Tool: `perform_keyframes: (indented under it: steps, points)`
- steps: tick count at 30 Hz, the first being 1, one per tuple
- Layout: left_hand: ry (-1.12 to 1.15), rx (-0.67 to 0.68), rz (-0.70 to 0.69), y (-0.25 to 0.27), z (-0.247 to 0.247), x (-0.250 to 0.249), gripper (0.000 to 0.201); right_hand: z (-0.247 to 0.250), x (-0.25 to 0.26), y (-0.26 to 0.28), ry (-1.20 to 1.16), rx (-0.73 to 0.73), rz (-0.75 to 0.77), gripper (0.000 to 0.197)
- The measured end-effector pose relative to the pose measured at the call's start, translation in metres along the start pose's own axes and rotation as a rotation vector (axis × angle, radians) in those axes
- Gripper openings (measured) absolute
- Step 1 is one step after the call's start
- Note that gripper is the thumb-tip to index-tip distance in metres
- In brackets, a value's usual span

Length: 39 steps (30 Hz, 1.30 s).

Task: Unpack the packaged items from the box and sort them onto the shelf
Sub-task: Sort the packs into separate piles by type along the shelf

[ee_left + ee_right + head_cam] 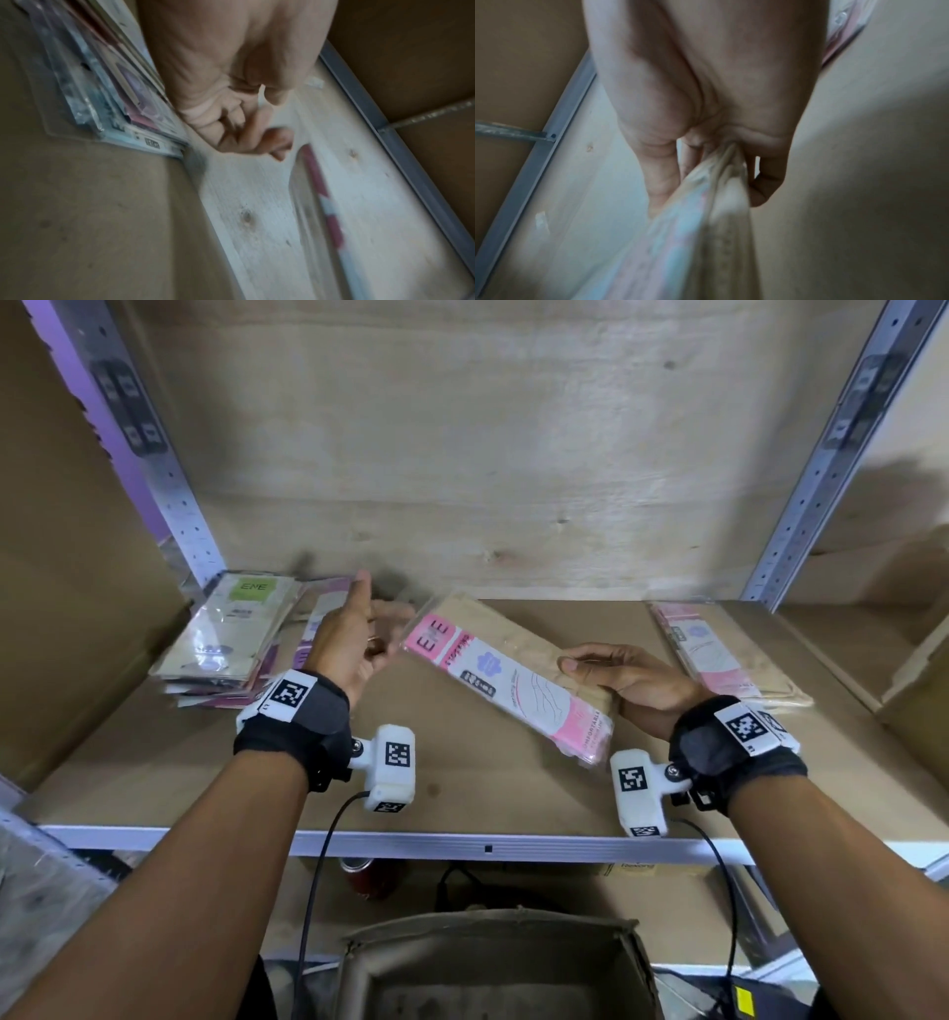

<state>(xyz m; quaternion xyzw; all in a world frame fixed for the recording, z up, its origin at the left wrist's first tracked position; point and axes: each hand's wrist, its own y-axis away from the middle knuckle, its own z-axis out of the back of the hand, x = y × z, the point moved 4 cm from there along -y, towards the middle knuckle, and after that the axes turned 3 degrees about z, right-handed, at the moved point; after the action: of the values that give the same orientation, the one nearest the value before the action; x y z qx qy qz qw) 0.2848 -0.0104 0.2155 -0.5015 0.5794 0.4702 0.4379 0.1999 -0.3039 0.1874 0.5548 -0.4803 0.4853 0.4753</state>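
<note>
Pink-labelled packet is held slanted above the shelf by the right hand — thumb on top, fingers curled under its near end. The left hand hangs just beside the packet's far end, fingers loose, holding nothing. Stacks of packets lie at left and right — the box stands below.

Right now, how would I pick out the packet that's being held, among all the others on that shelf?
Find the brown shelf board between the metal uprights. Above its middle, the right hand grips one end of a long pink-labelled packet. Unlike the left stack and right pile, it lies slanted, off any pile.
</note>
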Motion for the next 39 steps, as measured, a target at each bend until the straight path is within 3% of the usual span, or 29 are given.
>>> perform_keyframes:
  steps: [2, 5, 8, 10, 13, 17, 22, 24, 28, 34, 39]
  points:
    - [0.076, 0.073, 0.077, 0.0, -0.002, 0.005, 0.072, 0.0, 0.001, -0.001, -0.067, -0.067, -0.006, 0.024]
    - [-0.025, 0.277, 0.145, 0.012, -0.024, 0.016, 0.083, -0.009, 0.005, -0.001, -0.147, -0.161, -0.007, 0.032]
    - [-0.148, 0.436, 0.139, 0.032, -0.054, 0.028, 0.055, -0.021, 0.004, -0.002, -0.183, -0.229, -0.036, 0.043]
    - [-0.161, 0.39, 0.088, 0.036, -0.061, 0.029, 0.033, -0.028, 0.002, -0.002, -0.187, -0.225, -0.069, 0.044]
    - [-0.092, 0.238, 0.068, 0.029, -0.053, 0.025, 0.021, -0.029, -0.001, -0.003, -0.194, -0.175, -0.116, 0.035]
    - [-0.049, 0.143, 0.088, 0.023, -0.04, 0.021, 0.021, -0.023, 0.001, -0.001, -0.252, -0.111, -0.115, 0.014]
    - [-0.128, 0.125, 0.065, 0.021, -0.041, 0.025, 0.013, -0.025, -0.001, -0.001, -0.207, -0.054, -0.131, 0.026]
    - [-0.112, 0.176, 0.091, 0.022, -0.046, 0.029, 0.017, -0.024, -0.003, -0.002, -0.177, -0.079, -0.131, 0.023]
    - [-0.114, 0.421, 0.173, 0.033, -0.062, 0.04, 0.035, -0.025, -0.006, -0.003, -0.156, -0.142, -0.103, 0.013]
    - [-0.193, 0.427, 0.275, 0.034, -0.061, 0.049, 0.042, -0.027, -0.014, -0.001, -0.14, -0.131, -0.13, 0.019]
    - [-0.315, 0.433, 0.199, 0.03, -0.063, 0.045, 0.042, -0.023, -0.012, 0.001, -0.034, -0.135, -0.128, 0.024]
